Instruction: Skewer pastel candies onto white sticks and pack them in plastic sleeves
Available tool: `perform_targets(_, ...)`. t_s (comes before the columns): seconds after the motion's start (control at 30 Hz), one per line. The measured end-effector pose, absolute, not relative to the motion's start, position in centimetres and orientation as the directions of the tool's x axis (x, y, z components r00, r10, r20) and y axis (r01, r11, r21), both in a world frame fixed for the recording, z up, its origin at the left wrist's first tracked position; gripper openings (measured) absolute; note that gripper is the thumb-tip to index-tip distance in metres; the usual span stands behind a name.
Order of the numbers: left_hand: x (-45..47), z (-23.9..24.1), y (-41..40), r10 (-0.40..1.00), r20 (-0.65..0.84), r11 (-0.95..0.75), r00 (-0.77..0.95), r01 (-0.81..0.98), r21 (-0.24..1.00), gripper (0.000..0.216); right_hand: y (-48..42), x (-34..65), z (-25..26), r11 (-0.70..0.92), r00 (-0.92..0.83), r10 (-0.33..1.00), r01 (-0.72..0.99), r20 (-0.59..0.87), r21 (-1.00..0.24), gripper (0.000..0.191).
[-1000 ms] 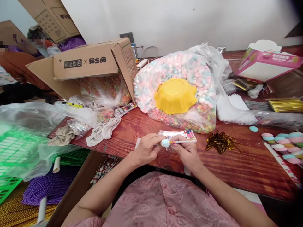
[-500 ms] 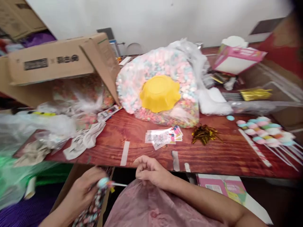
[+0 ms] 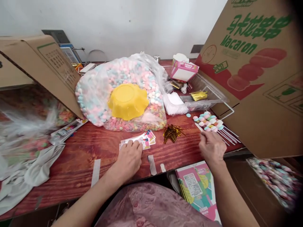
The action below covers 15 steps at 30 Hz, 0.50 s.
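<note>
My left hand [image 3: 129, 157] rests on the red wooden table [image 3: 99, 148] with its fingertips on a small stack of printed bags [image 3: 142, 139]; the fingers lie loosely on top and grip nothing. Further right, my right hand [image 3: 210, 146] reaches with spread fingers to the white stick ends of several pastel candy skewers [image 3: 209, 121] and touches them. Between the hands lies a bundle of gold twist ties [image 3: 172, 132].
A yellow bowl [image 3: 127, 101] sits upturned on a big clear bag of pastel candies [image 3: 99, 85]. Cardboard boxes stand at the left [image 3: 54, 69] and at the right [image 3: 255, 78]. Behind are a pink box [image 3: 183, 70] and a clear tray [image 3: 208, 94]. A white cloth [image 3: 28, 176] lies left.
My left hand carried the finished candy stick down to the left, let it go, and came back onto the printed bags. My right hand moved right to the skewers. The view swung right.
</note>
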<state>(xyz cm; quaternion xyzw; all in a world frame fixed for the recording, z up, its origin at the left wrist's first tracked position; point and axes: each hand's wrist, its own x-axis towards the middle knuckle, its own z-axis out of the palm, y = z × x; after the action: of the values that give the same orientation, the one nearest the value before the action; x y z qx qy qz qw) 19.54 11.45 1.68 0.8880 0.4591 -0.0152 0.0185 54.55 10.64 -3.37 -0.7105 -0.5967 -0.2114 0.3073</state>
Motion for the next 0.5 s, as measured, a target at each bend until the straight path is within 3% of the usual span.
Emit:
perform_targets(0.17,22.3,-0.3,13.3,0.837,-0.151,-0.536,0.525,0.844,-0.034,0.031,9.4,62.4,-2.3,-0.399,0.283,0.753,0.914,0.593,0.07,0.029)
perform_targets(0.3,21.2,-2.4,12.9,0.856,-0.043,-0.515,0.515,0.857,0.007,0.024,11.2,64.1,-2.2,-0.61,0.531,0.752,0.785,0.389,0.108,0.04)
perform_targets(0.43,19.7,-3.7,12.9,0.855,0.136,-0.508,0.501,0.861,0.029,0.016,12.9,63.9,-2.0,-0.628,0.614,0.776,0.773,0.144,0.089,0.048)
perform_targets(0.5,19.1,-4.1,12.9,0.818,0.231,-0.543,0.526,0.84,0.009,0.014,13.1,64.0,-1.9,-0.63,0.62,0.773,0.776,0.136,0.045,0.05)
